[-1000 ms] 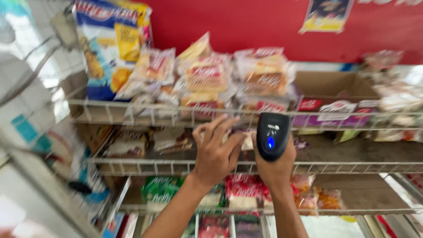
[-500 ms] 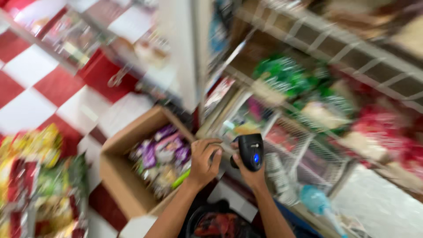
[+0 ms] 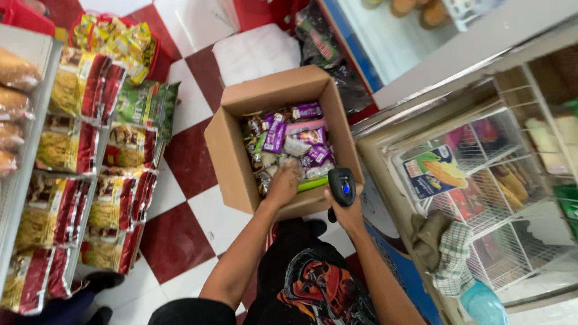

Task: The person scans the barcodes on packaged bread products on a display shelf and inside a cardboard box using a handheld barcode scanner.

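The fingers of the left hand [image 3: 282, 185] reach down into an open brown cardboard box [image 3: 232, 162], curled over the small purple and brown snack packets [image 3: 289, 141] piled inside; the fingertips are buried among the wrappers, so whether they pinch one packet or only rest on the heap cannot be told. The fingers of the right hand [image 3: 346, 210] are wrapped tightly round the grip of a black handheld barcode scanner [image 3: 342, 188], whose head with a small blue light sits just above the box's near right corner, beside a bright green packet [image 3: 313, 184] lying along the near wall. Both forearms come up from the bottom of the view, over dark clothing with a red and orange print [image 3: 313, 283]. The box stands on a floor of red and white square tiles [image 3: 180, 156], its flaps open, and the packets fill it close to the brim. To the left, a wire rack [image 3: 27, 198] holds rows of red and yellow noodle packs [image 3: 72, 144], with green packs [image 3: 147, 102] hanging just beside the box's far left corner. To the right stands a white wire shelf [image 3: 475, 180] with a blue and yellow snack bag [image 3: 433, 171] in it, and a brown cloth with a green checked cloth [image 3: 451, 259] draped over its near edge. Beyond the box lies a white sack [image 3: 256, 51] on the floor, touching its far wall
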